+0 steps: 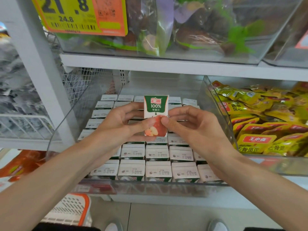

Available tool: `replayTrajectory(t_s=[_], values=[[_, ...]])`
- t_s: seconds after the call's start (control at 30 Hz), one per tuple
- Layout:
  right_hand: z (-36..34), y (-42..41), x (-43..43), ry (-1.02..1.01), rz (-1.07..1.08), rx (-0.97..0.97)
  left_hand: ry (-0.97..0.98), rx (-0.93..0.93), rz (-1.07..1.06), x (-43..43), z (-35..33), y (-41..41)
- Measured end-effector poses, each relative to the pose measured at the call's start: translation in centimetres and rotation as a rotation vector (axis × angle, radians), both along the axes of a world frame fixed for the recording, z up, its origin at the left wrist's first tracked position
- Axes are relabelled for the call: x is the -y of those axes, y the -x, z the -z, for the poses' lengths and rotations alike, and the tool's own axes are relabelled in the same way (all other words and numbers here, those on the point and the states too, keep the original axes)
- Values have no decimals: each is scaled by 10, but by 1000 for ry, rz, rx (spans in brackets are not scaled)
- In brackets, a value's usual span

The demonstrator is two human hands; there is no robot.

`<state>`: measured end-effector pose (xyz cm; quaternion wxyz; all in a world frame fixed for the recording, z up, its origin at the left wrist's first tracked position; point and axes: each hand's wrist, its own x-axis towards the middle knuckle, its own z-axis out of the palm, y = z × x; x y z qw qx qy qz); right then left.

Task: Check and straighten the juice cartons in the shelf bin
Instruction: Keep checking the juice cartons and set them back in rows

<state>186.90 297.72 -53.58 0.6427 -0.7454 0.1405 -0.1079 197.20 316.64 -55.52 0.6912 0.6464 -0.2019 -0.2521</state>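
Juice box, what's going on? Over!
Left hand and right hand grip green-and-white apple juice carton, upright above clear plastic bin. Other white-topped cartons stand in rows. Nothing blocking.

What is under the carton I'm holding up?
More cartons, standing in rows in the clear bin, white tops up. The left hand and right hand pinch the held carton and cover the spot directly beneath it.

Neighbouring stock on the white shelves (150, 65)
Yellow snack packets (260, 124) fill the clear tub (216, 104) at right; bagged dark produce (200, 30) lies on the shelf above, a yellow-and-orange price tag (78, 14) at far left; a white-and-orange perforated basket (73, 210) stands near left.
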Motion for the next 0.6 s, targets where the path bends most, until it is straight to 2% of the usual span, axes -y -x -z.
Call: replayTrajectory(t_s=[0.17,0.37,0.5,0.6], values=[[1,-2,3,-70,34,-4,77,-45,15,-3,-2,-1],[2,-2,0,-123,-13,-21,79,-45,24,-2,-2,0],[0,-1,-5,-36,-108,-57,23,-11,166,-2,-2,4],[-1,0,-5,8,-142,-43,-26,37,156,0,-4,6]])
